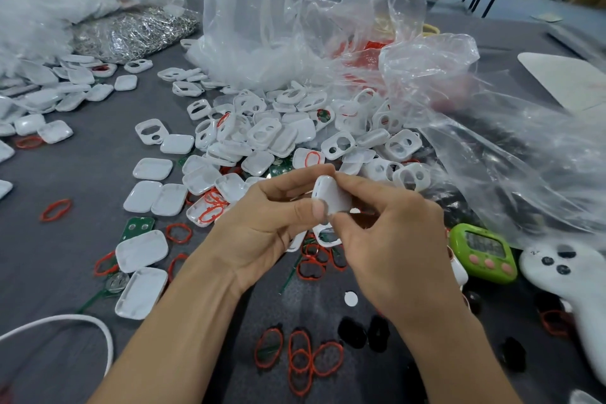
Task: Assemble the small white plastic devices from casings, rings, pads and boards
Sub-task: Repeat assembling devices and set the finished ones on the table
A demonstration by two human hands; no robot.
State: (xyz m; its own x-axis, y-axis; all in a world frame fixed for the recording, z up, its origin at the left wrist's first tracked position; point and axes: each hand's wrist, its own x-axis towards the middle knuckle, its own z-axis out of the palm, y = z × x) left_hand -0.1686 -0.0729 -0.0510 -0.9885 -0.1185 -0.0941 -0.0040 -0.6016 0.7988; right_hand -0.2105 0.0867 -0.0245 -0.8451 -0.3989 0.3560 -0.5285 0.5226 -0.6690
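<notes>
Pinched at its edges by thumb and fingers of left hand [262, 223] and right hand [396, 239], raised above grey tabletop [82, 174]: white casing [331, 195]. Just behind, heap of loose casings [262, 134] beside clear plastic bag [262, 26]. Near front edge, cluster of red rings [300, 357]; at left, green board [137, 226] partly under a casing; at right, green timer [482, 252].
</notes>
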